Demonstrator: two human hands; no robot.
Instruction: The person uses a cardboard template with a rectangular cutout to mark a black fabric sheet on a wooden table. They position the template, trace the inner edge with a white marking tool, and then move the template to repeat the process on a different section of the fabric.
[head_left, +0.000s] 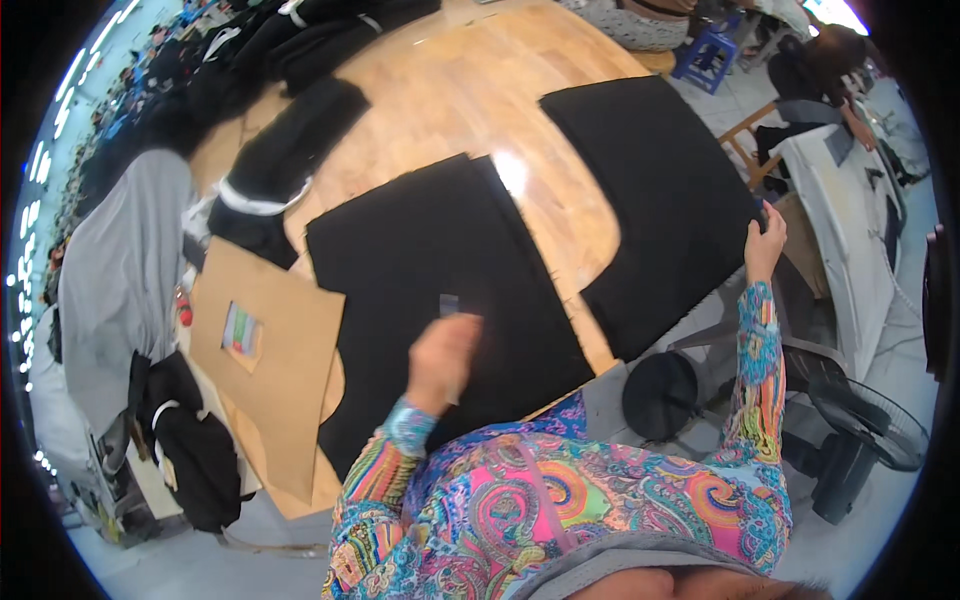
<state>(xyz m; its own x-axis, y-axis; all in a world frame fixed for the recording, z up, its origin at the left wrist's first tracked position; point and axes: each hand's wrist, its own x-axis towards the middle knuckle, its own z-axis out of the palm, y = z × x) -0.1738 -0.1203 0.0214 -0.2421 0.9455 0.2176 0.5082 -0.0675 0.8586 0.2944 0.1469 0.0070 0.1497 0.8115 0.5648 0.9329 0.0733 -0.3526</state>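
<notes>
Two stacks of cut black fabric panels lie on the wooden table, the left stack (430, 230) in front of me and the right stack (665, 190) farther to the right. Over the left stack is my left hand (443, 362), smeared by motion, so its fingers cannot be read. Just beyond it, a small grey-blue tag (449, 303) shows against the black cloth. At the outer edge of the right stack, my right hand (766, 244) has its fingers curled round a small dark blue thing (760, 205), mostly hidden by the fingers.
Brown cardboard (265, 400) with a coloured label lies left of the fabric on the wooden table (460, 90). Black bundles tied with white strips (290, 160) sit beyond. A standing fan (865, 425) and a dark round seat (660, 393) are at right; another person sits farther off.
</notes>
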